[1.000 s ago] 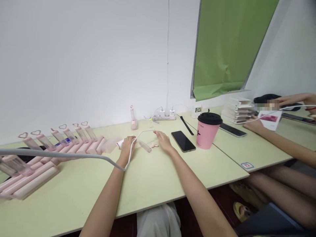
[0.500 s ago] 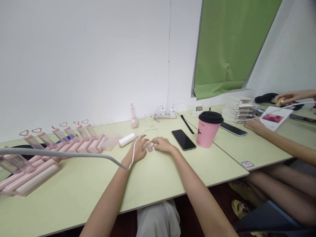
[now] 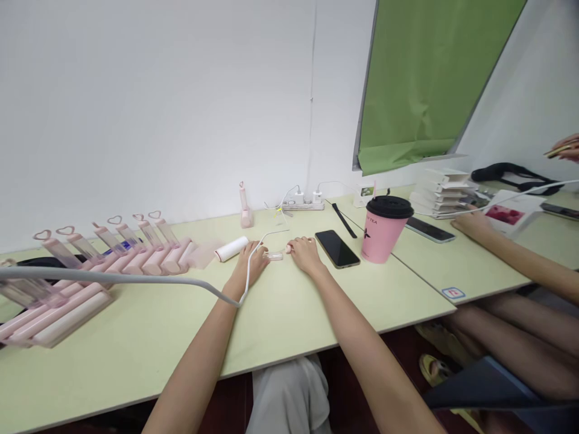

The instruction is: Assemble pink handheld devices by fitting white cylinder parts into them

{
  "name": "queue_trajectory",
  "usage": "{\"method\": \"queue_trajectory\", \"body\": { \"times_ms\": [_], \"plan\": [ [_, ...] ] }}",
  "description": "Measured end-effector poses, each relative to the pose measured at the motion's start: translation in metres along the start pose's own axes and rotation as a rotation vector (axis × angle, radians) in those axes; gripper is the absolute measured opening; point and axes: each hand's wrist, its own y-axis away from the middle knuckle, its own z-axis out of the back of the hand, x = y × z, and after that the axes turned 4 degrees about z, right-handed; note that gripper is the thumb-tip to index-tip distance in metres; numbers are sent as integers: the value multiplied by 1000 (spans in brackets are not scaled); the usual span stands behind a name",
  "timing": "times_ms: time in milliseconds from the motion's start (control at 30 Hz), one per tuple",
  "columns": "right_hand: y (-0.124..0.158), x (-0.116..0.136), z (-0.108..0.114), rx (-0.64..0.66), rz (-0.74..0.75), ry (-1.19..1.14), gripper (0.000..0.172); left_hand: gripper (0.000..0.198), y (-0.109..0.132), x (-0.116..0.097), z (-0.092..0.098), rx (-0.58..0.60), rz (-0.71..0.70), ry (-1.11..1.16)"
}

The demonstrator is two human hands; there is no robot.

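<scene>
Near the middle of the table my left hand point(image 3: 254, 264) is closed around one end of a small clear tube point(image 3: 274, 256), which lies level and points right. A short gap to its right, my right hand point(image 3: 305, 253) has its fingers curled round a small pink cap point(image 3: 288, 248); most of the cap is hidden. Just behind my left hand lies a white roll point(image 3: 232, 248) with a pink edge. Farther left, clear tubes with pink heart-loop caps point(image 3: 148, 230) stand among a row of pink cylinders point(image 3: 154, 260).
A phone point(image 3: 337, 248) and a pink cup point(image 3: 384, 232) with a black lid stand right of my hands. A white cable point(image 3: 194, 284) crosses in front of my left wrist. A power strip point(image 3: 303, 206) lies by the wall. A co-worker's arm point(image 3: 502, 247) rests at right.
The cap and the clear tube, close together before, are now apart, with my right hand a little farther right. The co-worker's raised hand has moved up and right.
</scene>
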Motion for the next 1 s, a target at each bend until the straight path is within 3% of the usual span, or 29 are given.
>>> {"method": "queue_trajectory", "body": {
  "times_ms": [100, 200, 300, 367, 500, 633, 800, 1000],
  "plan": [
    [1, 1, 2, -97, -47, 15, 34, 45, 2, 8, 3, -44, 95, -62],
    [1, 13, 2, -151, 48, -47, 42, 47, 7, 23, 7, -43, 283, -126],
    [1, 29, -3, -80, 217, -80, 37, 45, 13, 36, 9, 10, 367, -180],
    [0, 32, -8, -19, 248, -72, 33, 44, 14, 38, 10, 18, 365, -210],
    [-1, 16, -11, -61, 51, -18, 22, 43, 13, 35, 12, -21, 388, -285],
    [-1, 3, -7, -185, -96, -53, 27, 34, 12, 32, 16, -3, 323, -286],
    [-7, 29, -11, -187, -12, -504, 42, 36, 4, 9, 19, -49, 204, -119],
    [-17, 47, -24, -172, -126, -1185, 42, 42, -7, -29, 18, -77, 110, 93]
  ]
}}
